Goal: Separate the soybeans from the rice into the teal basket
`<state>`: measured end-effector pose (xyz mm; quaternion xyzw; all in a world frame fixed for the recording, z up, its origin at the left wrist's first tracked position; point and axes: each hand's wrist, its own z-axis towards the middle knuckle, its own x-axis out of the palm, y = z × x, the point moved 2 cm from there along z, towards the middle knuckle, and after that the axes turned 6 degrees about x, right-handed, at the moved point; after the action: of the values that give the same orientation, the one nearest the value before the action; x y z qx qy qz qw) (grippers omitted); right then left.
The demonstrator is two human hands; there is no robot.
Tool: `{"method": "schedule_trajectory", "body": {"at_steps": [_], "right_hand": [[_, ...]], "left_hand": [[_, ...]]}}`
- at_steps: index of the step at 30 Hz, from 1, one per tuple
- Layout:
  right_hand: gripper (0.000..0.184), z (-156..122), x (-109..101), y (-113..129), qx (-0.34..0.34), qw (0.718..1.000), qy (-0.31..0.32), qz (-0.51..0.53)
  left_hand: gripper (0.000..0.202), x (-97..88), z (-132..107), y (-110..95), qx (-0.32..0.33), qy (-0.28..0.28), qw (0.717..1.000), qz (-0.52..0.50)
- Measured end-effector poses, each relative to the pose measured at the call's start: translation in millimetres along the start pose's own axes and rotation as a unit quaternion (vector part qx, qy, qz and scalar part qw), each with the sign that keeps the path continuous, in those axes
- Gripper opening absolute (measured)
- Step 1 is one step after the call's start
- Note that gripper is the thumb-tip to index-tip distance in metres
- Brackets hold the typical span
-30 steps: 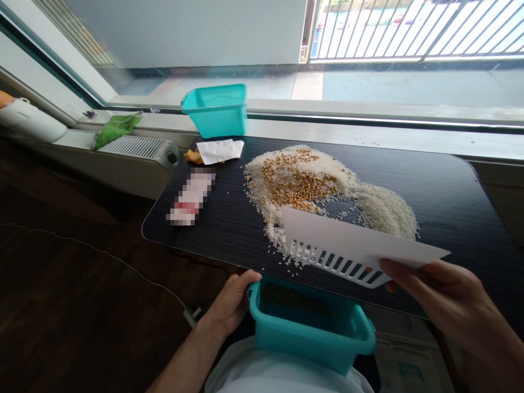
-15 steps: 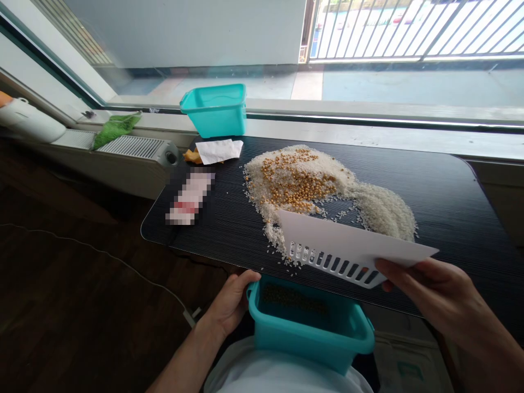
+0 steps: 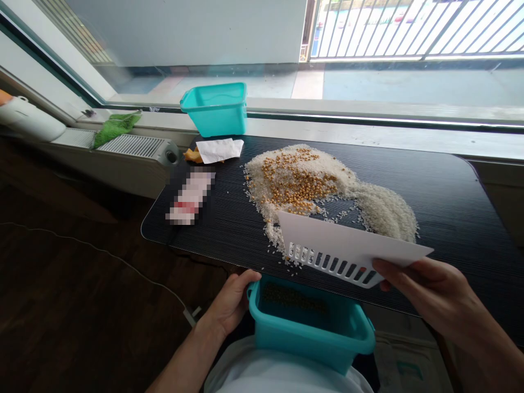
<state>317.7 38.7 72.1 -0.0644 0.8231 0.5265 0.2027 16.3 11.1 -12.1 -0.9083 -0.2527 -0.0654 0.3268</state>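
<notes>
My right hand (image 3: pixel 429 284) pinches the right end of a white slotted plastic scoop (image 3: pixel 352 237), thumb on its near face. The scoop stands tilted on edge at the front of a pile of rice (image 3: pixel 385 210). Yellow, pea-like grains (image 3: pixel 303 185) lie mixed over the pile's left part. My left hand (image 3: pixel 235 300) is closed on the left end of a teal plastic bin (image 3: pixel 311 335) below the table's front edge, against my body. Dark greenish grains (image 3: pixel 292 297) cover part of the bin's floor. My left fingers are partly hidden by the bin.
The black table (image 3: pixel 446 191) stands against a window. A second teal bin (image 3: pixel 219 117) sits at the back left. A crumpled white paper (image 3: pixel 220 150) and a pixelated packet (image 3: pixel 190 199) lie on the left. A green cloth (image 3: pixel 117 130) rests on the radiator (image 3: pixel 135 146).
My right hand and the scoop have shifted very slightly left. My left hand, the bin on my lap and the pile look the same.
</notes>
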Motion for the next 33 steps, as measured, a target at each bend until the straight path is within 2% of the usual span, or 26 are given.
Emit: {"method": "schedule_trajectory", "body": {"at_steps": [6,11,17,23,26,29,31,33], "right_hand": [[0.048,6,-6,-7,0.008,0.996,0.094,-0.005],[0.048,7,-4,-9,-0.024,0.999,0.036,0.003],[0.041,14,3,-11,-0.058,0.992,0.108,-0.037],[0.043,8,3,-5,-0.056,0.996,0.065,-0.005],[0.039,10,3,-4,-0.051,0.991,0.118,-0.023],[0.035,8,3,-5,-0.039,0.988,0.145,-0.038],[0.034,1,5,-6,-0.031,0.992,0.122,-0.019],[0.032,-11,10,-6,-0.018,0.998,0.057,0.024]], "left_hand": [[0.027,-1.5,1,1,0.007,0.021,1.0,0.003],[0.033,-3.0,1,1,0.003,0.018,1.0,0.006],[0.036,-2.7,2,1,0.001,0.019,1.0,0.008],[0.036,-3.7,2,1,0.002,0.029,1.0,0.011],[0.03,-4.2,1,1,0.002,0.028,1.0,0.005],[0.026,-3.8,0,1,0.0,0.026,1.0,0.002],[0.028,-3.2,0,0,0.001,0.026,1.0,0.003],[0.029,-2.6,0,0,0.002,0.027,1.0,0.007]]}}
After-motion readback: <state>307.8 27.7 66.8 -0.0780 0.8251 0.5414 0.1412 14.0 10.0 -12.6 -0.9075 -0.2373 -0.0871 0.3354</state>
